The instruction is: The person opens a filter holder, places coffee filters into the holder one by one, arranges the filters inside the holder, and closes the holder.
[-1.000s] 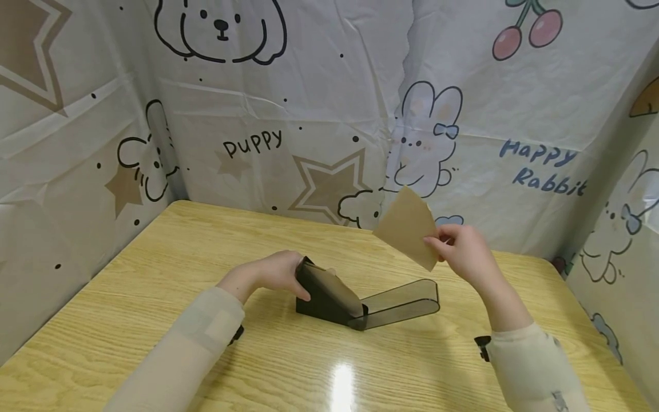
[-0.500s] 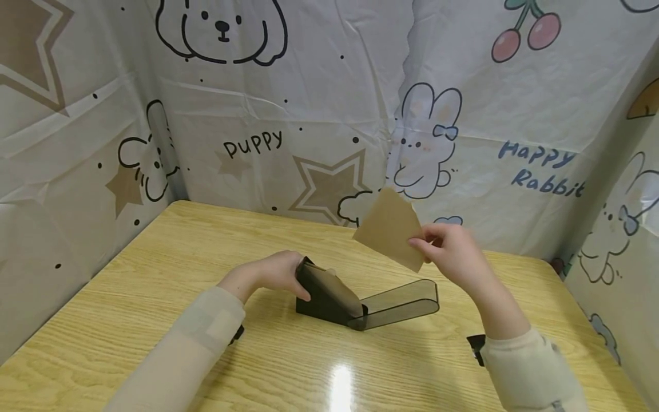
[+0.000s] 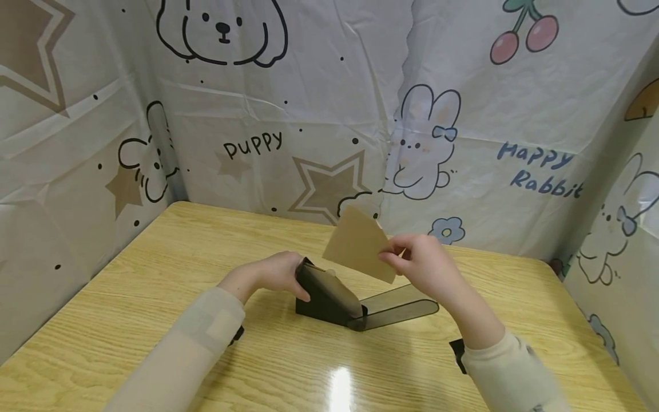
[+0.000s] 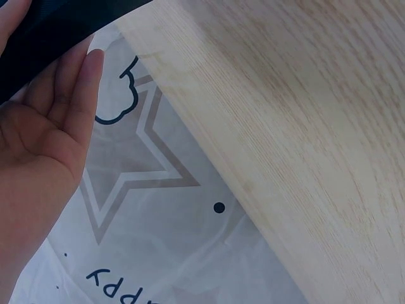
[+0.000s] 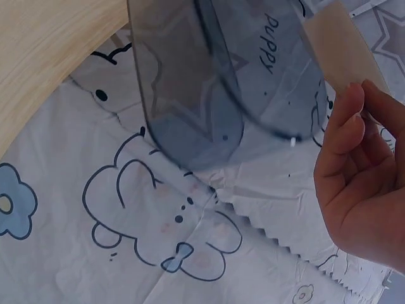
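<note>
My left hand (image 3: 278, 274) grips the back end of a black wedge-shaped coffee filter holder (image 3: 320, 300) standing on the table. Brown filters (image 3: 337, 286) lie inside it, and its smoky clear lid (image 3: 407, 309) is swung out to the right. Thumb and fingers of my right hand (image 3: 424, 266) pinch one brown paper coffee filter (image 3: 355, 243) by its right edge, above and behind the holder. The right wrist view shows that filter (image 5: 342, 47) partly, beyond the lid (image 5: 183, 95). In the left wrist view, fingers (image 4: 69, 101) lie against the dark holder (image 4: 57, 31).
The wood-grain table (image 3: 154, 320) has a back edge beneath a white printed cloth (image 3: 247, 103). More cloth hangs along the left and right sides. A small dark object (image 3: 558, 266) sits at the table's far right corner.
My right hand has carried the filter leftward and slightly down, closer to the holder. The left hand and holder have stayed in place.
</note>
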A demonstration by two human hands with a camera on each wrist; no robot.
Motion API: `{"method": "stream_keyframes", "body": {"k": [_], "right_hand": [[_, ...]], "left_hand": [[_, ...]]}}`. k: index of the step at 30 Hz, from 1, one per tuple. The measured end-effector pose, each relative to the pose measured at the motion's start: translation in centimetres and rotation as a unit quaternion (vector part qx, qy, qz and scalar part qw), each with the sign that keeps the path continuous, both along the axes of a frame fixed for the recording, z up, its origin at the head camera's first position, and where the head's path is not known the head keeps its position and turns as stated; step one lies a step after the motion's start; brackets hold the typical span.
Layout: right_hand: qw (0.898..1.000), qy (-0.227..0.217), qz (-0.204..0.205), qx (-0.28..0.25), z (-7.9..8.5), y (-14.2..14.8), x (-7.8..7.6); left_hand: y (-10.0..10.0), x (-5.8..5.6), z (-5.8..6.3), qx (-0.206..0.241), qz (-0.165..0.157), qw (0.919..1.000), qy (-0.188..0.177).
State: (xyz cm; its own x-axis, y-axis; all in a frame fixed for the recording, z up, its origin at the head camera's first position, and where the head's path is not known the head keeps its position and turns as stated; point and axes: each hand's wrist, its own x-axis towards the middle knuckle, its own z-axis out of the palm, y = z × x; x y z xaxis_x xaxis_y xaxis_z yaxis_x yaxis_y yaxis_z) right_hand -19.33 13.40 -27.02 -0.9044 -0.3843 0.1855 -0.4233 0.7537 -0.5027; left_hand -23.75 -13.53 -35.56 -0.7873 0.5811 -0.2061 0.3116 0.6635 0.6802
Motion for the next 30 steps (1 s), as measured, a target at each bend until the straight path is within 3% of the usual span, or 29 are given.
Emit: {"method": "stream_keyframes", "body": {"k": [9, 30], "right_hand": [[0.999, 0.02, 0.029, 0.026, -1.8, -1.6, -0.2], [0.996, 0.018, 0.023, 0.089, -5.3, -4.1, -0.4]], "left_hand": [[0.1, 0.0, 0.0, -0.007, -0.004, 1.0, 0.006], [-0.1, -0.3, -0.2, -0.007, -0.01, 0.9999, 0.011]]}}
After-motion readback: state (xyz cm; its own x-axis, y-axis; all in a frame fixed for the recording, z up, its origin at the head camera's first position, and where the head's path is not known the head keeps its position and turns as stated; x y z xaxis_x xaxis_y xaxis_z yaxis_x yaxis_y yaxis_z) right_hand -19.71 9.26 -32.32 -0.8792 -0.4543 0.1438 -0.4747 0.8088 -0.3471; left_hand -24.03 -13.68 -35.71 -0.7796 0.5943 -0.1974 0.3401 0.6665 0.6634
